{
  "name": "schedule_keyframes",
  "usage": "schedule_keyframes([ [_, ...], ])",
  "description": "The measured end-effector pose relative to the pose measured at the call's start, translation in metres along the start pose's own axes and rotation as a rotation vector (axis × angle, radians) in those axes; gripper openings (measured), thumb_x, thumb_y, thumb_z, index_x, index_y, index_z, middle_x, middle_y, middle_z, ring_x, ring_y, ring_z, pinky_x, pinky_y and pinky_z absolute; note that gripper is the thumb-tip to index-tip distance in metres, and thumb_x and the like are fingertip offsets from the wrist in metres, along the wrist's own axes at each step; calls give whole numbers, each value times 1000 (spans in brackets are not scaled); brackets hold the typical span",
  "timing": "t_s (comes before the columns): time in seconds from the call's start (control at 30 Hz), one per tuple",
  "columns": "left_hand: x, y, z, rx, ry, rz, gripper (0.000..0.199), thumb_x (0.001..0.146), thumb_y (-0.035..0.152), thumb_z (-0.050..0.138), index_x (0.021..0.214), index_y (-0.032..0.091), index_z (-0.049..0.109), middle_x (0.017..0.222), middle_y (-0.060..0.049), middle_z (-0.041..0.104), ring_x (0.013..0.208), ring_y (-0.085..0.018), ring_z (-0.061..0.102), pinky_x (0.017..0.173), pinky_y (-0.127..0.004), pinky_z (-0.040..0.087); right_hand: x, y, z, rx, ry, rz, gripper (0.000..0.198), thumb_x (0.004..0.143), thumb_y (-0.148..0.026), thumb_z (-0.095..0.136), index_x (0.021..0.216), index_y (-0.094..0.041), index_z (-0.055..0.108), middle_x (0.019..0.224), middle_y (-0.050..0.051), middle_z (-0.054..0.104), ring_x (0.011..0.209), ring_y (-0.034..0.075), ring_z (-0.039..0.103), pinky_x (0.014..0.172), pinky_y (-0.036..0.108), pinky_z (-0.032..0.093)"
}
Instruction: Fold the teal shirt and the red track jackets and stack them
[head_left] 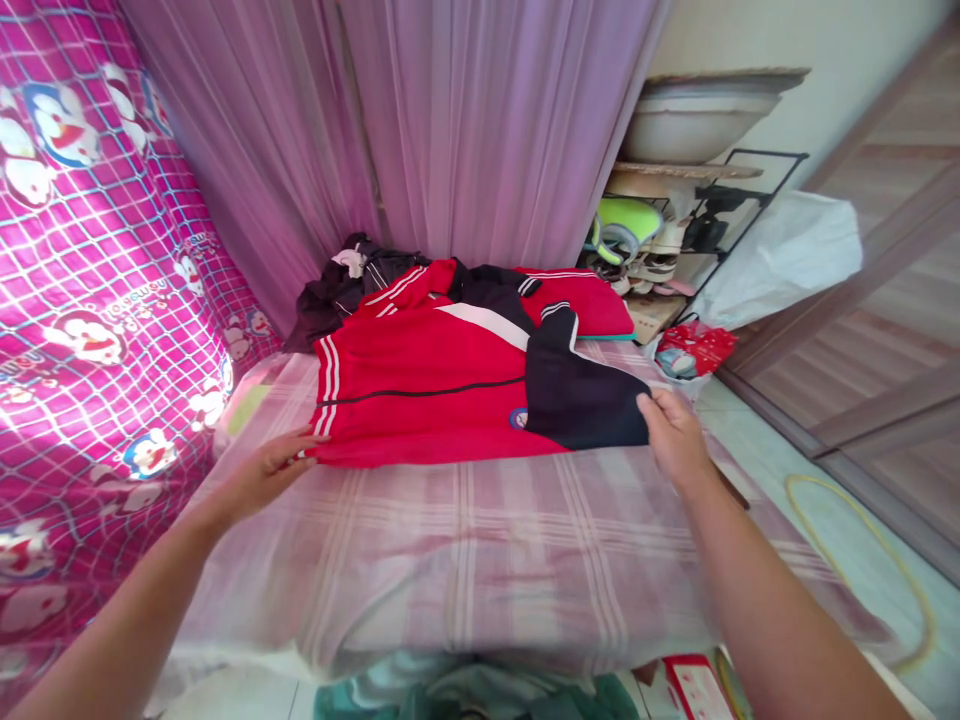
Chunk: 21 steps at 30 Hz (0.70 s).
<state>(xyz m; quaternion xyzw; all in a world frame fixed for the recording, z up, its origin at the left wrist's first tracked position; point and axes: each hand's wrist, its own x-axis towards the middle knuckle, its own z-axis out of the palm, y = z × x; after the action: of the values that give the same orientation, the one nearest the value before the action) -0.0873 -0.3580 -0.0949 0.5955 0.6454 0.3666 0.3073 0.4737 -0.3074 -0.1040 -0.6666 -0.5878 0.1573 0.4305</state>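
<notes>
A red and black zip jacket [427, 365] with white stripes lies spread sideways on the checked cloth [480, 540]. My left hand [281, 460] is closed on the striped hem corner at the jacket's left end. At the other end, my right hand [671, 425] pinches the edge of the black shoulder part. A black zip runs along the middle of the red body, and a round blue badge [518, 418] sits near the black panel. One sleeve [409, 290] with white stripes lies toward the back.
Behind the jacket are a pile of dark clothes [330, 295] and a folded red garment [592, 305]. Purple curtains [480, 130] hang at the back, a pink patterned cloth [97, 330] at left. A shoe rack [675, 250], a white bag [787, 255] and a red bag [697, 348] stand at right.
</notes>
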Motion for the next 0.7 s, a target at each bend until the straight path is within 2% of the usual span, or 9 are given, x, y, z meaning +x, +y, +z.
schedule_keyframes([
  [0.1, -4, -1, -5, 112, -149, -37, 25, 42, 39, 85, 61, 30, 71, 87, -7, 77, 102, -32, 68, 98, -39, 50, -15, 15, -17, -116, -68, -1, 33, 83, -54, 44, 81, -27, 62, 72, 2, 66, 73, 24, 63, 69, 34, 50],
  [0.17, -8, -1, -6, 166, -213, -43, 23, 42, 39, 85, 57, 31, 70, 84, -6, 77, 99, -32, 69, 98, -40, 50, -26, 25, -19, -237, -200, 9, 29, 80, -52, 47, 77, -27, 62, 68, 2, 66, 71, 25, 64, 68, 36, 49],
  [0.23, -12, -1, -6, 112, -260, -102, 23, 44, 38, 85, 60, 30, 71, 86, -7, 77, 101, -32, 69, 96, -38, 51, -34, 32, -17, -357, -299, 52, 26, 78, -49, 49, 82, -28, 65, 70, 3, 69, 71, 27, 66, 67, 37, 49],
  [0.3, -13, -3, -9, -8, -297, -204, 26, 47, 37, 85, 67, 27, 74, 88, -8, 77, 98, -30, 70, 89, -34, 54, -35, 33, -16, -465, -292, 111, 29, 76, -46, 52, 94, -29, 67, 77, 5, 72, 74, 29, 68, 66, 39, 50],
  [0.37, -8, -10, -14, -91, -237, -267, 31, 50, 40, 84, 74, 24, 74, 88, -8, 76, 91, -27, 70, 80, -31, 56, -32, 26, -15, -525, -193, 95, 36, 77, -43, 52, 106, -27, 66, 90, 8, 74, 80, 30, 69, 68, 40, 51],
  [0.43, 3, -20, -18, -58, -71, -280, 38, 51, 46, 82, 78, 21, 74, 86, -8, 75, 81, -24, 69, 70, -29, 56, -26, 10, -11, -536, -90, -6, 37, 81, -40, 50, 111, -26, 66, 101, 10, 73, 87, 30, 69, 73, 40, 52],
  [0.5, 19, -29, -19, 40, 63, -319, 45, 52, 51, 78, 83, 19, 72, 82, -8, 74, 72, -22, 67, 59, -28, 53, -20, -11, 0, -522, -50, -142, 34, 85, -38, 47, 110, -27, 67, 105, 10, 72, 92, 28, 68, 77, 39, 52],
  [0.6, 45, -32, -14, 141, 50, -441, 48, 56, 53, 73, 88, 17, 70, 77, -7, 72, 66, -20, 66, 52, -26, 48, -9, -39, 31, -507, -119, -361, 31, 89, -34, 45, 105, -26, 70, 108, 8, 72, 97, 26, 67, 84, 38, 52],
  [0.7, 66, -26, -5, 153, -14, -491, 41, 59, 52, 73, 81, 17, 69, 69, -5, 68, 63, -19, 64, 50, -24, 45, 3, -51, 67, -555, -217, -523, 32, 90, -30, 46, 109, -23, 71, 120, 8, 69, 110, 25, 63, 95, 39, 49],
])
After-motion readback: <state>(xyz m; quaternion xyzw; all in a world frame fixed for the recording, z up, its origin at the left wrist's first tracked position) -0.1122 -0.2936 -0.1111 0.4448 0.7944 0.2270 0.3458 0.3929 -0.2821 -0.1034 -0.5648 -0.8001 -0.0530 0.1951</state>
